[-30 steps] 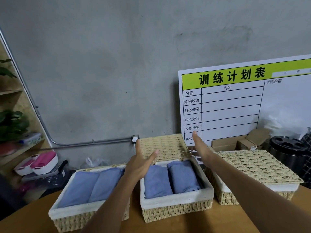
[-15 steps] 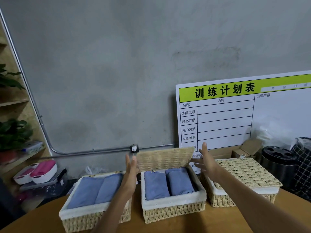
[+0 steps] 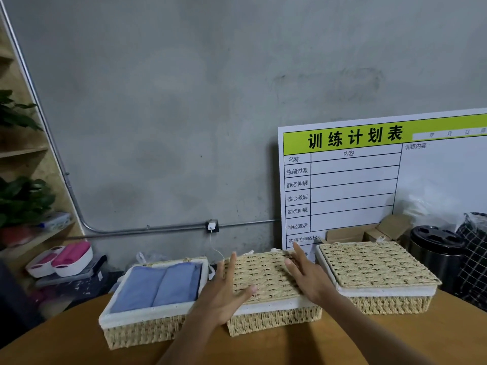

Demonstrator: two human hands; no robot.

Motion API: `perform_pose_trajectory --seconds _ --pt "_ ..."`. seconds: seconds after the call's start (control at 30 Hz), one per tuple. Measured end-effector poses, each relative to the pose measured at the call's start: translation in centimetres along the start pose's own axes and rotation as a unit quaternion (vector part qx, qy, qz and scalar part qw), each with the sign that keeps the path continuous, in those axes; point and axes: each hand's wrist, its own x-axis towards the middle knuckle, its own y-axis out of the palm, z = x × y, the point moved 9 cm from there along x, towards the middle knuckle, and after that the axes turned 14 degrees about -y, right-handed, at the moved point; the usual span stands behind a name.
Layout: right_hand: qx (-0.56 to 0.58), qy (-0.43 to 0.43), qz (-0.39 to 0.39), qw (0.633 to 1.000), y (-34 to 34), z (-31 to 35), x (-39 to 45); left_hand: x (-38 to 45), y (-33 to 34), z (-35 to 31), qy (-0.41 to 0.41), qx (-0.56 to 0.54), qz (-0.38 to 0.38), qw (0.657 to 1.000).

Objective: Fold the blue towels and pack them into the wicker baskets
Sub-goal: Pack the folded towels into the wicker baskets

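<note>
Three wicker baskets stand in a row on the round wooden table (image 3: 303, 346). The left basket (image 3: 142, 330) is uncovered and holds two folded blue towels (image 3: 160, 285) side by side. The middle basket (image 3: 274, 318) has its woven lid (image 3: 266, 275) down flat, hiding its towels. My left hand (image 3: 226, 291) lies with straight, spread fingers on the lid's left part. On the lid's right edge rests my right hand (image 3: 305, 275), fingers straight. The right basket (image 3: 382, 302) is covered by its own lid.
A white planning board (image 3: 369, 185) leans on the grey wall behind the baskets. Cardboard boxes (image 3: 369, 233), a black round bin (image 3: 434, 248) and a checked bag (image 3: 474, 259) stand at the right. Shelves with plants (image 3: 21, 201) and pink-and-white containers (image 3: 63, 259) are at the left.
The middle basket's lid, lying open behind at first, swung up and over and now lies flat on the basket. Both hands followed it down onto the lid.
</note>
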Motion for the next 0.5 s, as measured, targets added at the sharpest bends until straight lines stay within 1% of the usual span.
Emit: perform_pose_trajectory --seconds 0.13,0.17,0.23,0.3,0.37,0.43,0.5 --pt "-0.125 0.002 0.063 0.990 -0.1 0.2 0.8 -0.3 -1.8 0.0 0.016 -0.030 0.001 0.999" --pt "-0.151 0.009 0.073 0.986 -0.4 0.6 1.1 -0.5 -2.8 0.3 0.023 -0.035 -0.011 0.999" --pt "-0.167 0.000 0.066 0.984 -1.1 1.9 1.9 -1.1 -5.6 1.4 0.034 -0.016 -0.047 0.998" --pt "-0.141 -0.012 0.052 0.989 -1.0 4.3 2.7 -1.5 -8.6 3.4 0.034 0.022 -0.078 0.996" --pt "-0.110 -0.030 0.049 0.992 0.0 6.6 3.8 -1.2 -11.3 6.3 0.005 0.050 -0.098 0.994" --pt "-0.079 -0.047 0.057 0.994 1.5 9.3 4.8 -0.5 -13.5 9.6 -0.029 0.058 -0.117 0.991" --pt "-0.041 -0.064 0.080 0.994 3.9 11.5 5.7 0.5 -14.6 12.8 -0.061 0.053 -0.131 0.988"
